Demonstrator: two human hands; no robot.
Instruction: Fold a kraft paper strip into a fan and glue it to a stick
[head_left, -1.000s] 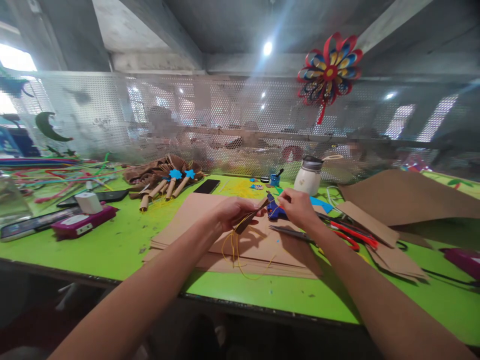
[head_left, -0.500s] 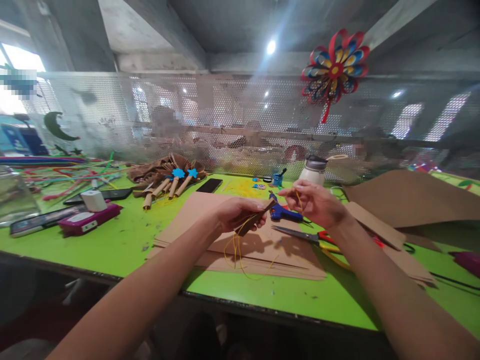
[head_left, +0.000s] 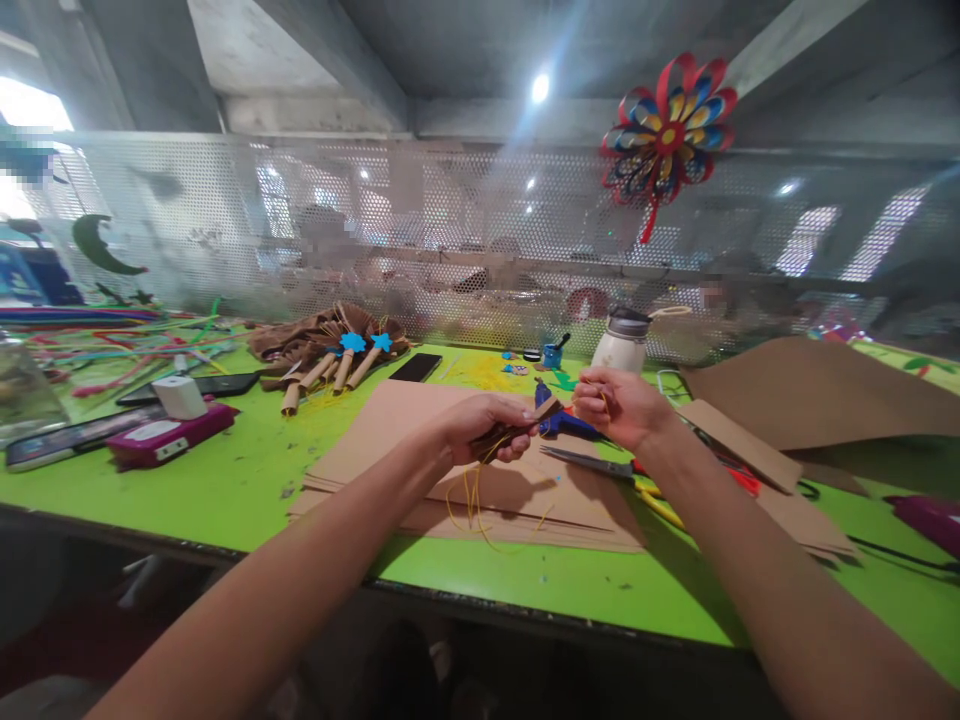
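No writing legible; left hand (head_left: 484, 425) grips a dark brown paper roll (head_left: 517, 430), right hand (head_left: 619, 405) pinches its thin yellow string (head_left: 471, 498)

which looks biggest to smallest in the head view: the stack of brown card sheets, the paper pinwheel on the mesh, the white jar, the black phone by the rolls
1. stack of brown card sheets
2. paper pinwheel
3. white jar
4. black phone

The jar and phone look close in size; both sit far back, so that order is unsure.

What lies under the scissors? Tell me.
The scissors lie on the stack of brown paper sheets, blades pointing left; the green table is beneath. The right hand and forearm cover most of the handles.
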